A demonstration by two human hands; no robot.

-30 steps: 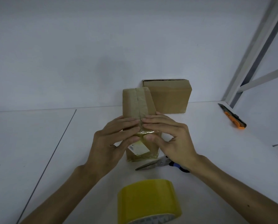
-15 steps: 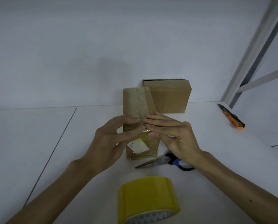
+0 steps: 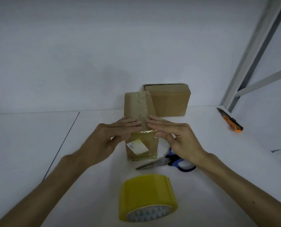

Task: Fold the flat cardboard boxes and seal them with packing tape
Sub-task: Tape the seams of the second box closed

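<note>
Cardboard box point(image 3: 137, 105): folded up, standing at the middle of the white table point(image 3: 87, 161), its long top running away from the viewer; the centre seam of the top is covered by a band of tape.
Tape strip point(image 3: 146, 136): glossy and clear (wrinkled at its upper edge), wrapped over the near top edge and down the front face of the box.
Label point(image 3: 137, 146): white, tilted, on the front face under the strip.
Left hand point(image 3: 110, 136): fingers straight and held together, laid flat on the near end of the box top, tips just left of the seam.
Right hand point(image 3: 177, 136): fingers likewise straight and together, tips on the top just right of the seam, close to the left fingertips; the thumb is tucked below, and whether it touches the strip cannot be told.
Second box point(image 3: 169, 100): behind and to the right, against the wall.
Scissors point(image 3: 161, 163): blue-handled, closed, lying just right of the box's near corner, handles partly hidden by the right wrist.
Tape roll point(image 3: 146, 192): yellow, on the table nearest the viewer.
Utility knife point(image 3: 231, 120): orange and black, far right, near the metal frame point(image 3: 254, 51).
</note>
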